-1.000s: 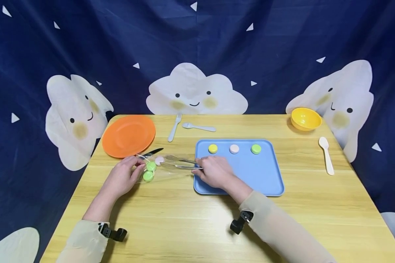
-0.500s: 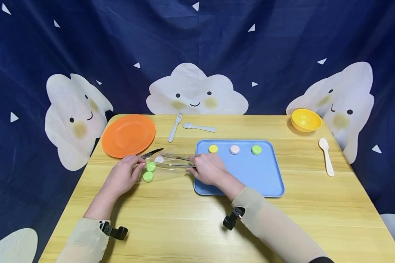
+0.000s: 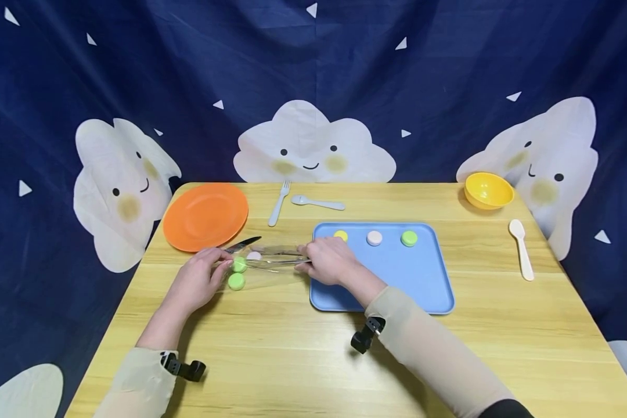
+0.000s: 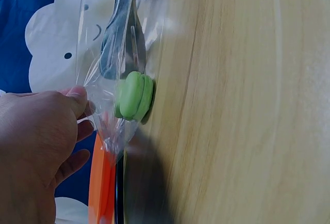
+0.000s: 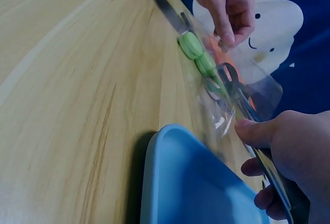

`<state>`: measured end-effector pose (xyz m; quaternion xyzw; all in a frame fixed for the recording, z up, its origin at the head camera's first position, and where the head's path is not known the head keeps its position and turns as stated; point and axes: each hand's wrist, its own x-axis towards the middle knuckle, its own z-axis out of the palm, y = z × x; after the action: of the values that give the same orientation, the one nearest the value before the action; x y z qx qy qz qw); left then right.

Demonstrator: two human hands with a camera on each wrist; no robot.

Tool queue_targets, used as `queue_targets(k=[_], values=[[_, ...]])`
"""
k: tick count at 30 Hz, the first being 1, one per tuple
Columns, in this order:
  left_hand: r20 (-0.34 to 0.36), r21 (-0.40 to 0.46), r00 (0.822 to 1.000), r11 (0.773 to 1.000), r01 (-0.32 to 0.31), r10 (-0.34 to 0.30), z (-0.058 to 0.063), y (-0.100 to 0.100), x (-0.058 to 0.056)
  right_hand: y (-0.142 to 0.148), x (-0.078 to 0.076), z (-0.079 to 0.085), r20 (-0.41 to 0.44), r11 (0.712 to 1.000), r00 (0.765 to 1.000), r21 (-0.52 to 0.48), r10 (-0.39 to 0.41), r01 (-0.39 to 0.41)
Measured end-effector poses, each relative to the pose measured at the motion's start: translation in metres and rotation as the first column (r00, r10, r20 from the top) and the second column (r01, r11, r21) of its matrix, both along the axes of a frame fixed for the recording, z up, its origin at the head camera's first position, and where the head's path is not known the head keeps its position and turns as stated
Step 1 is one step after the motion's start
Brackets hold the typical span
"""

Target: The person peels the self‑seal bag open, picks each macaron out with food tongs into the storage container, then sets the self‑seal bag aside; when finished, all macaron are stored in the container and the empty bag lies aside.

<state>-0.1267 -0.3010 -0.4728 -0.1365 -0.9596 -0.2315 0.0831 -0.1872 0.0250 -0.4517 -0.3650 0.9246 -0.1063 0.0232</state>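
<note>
Wooden surface [image 3: 271, 354] looks smooth, so round things knocked here could roll or slide. Blue tray [image 3: 392, 278]: the right hand [image 3: 330, 261] is over its left edge, so a dropped wrist could nudge the tray and shift the row of 3 macarons [image 3: 409, 238] along its far side. Orange plate [image 3: 206, 216] sits beyond the left hand [image 3: 201, 278], lower risk. Clear bag [image 4: 105, 123] is between the 2 hands, thin and crumpled; it may tear or fold over itself if stretched. Hands are apart from each other: left pinches the bag between thumb and fingers, a light hold that a tug could likely break; right is clamped on the tongs [image 4: 121, 43]. Tong ends lie behind film in the left wrist view, so they could catch the plastic instead of a macaron, or poke through if pushed. Black knife [image 3: 248, 242] is right by the bag and could snag it. Smallest: 2 green macarons [image 3: 237, 282] and 1 pale macaron [image 3: 253, 255] cluster by the left fingers; can't tell which are fully inside the bag. Rounded sides could make them squirt out under a hard squeeze, or roll off if the bag jerks.
</note>
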Motion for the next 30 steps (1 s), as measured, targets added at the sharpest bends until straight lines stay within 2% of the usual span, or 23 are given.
queue_targets(k=[12,17,23,30], values=[[0.009,0.001,1.000,1.000,-0.013,0.013,0.000,0.000,0.001,0.035,0.012,0.006,0.010,0.996,1.000,-0.086,0.028,-0.027],[-0.003,0.000,1.000,1.000,-0.008,0.008,0.000,0.000,0.003,0.058,0.018,0.012,-0.005,0.994,1.000,-0.112,0.004,-0.005],[0.018,-0.002,1.000,1.000,-0.008,0.008,0.000,0.000,0.004,0.089,0.026,0.016,-0.022,0.989,1.000,-0.146,-0.018,0.015],[0.028,-0.005,1.000,1.000,-0.003,0.004,-0.001,0.000,0.003,0.123,0.037,0.019,-0.039,0.983,0.996,-0.170,-0.080,0.072]])
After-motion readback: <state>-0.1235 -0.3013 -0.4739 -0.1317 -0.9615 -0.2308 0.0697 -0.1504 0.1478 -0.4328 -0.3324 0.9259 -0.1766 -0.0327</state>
